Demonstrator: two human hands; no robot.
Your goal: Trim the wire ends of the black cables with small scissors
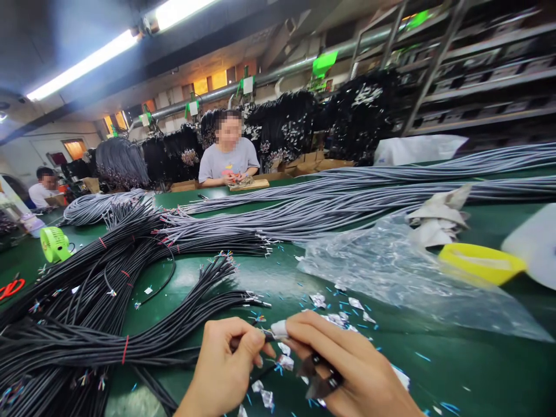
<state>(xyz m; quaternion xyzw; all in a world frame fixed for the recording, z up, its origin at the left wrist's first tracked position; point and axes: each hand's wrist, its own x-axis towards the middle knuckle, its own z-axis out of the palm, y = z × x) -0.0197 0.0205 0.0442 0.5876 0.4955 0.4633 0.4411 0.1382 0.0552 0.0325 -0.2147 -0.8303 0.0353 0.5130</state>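
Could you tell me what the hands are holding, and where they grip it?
Both pinch one black cable near its stripped end: left hand behind, right hand at the tip.

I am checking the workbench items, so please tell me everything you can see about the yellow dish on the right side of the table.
The yellow dish is shallow and round, seemingly plastic, with a bright glossy rim and a paler inside. It sits upright on the green table at the right, far from both hands. Its near edge lies against a crumpled clear plastic sheet. A blurred white thing overlaps its right side, and wrinkled whitish cloth lies behind it. What is inside cannot be told.
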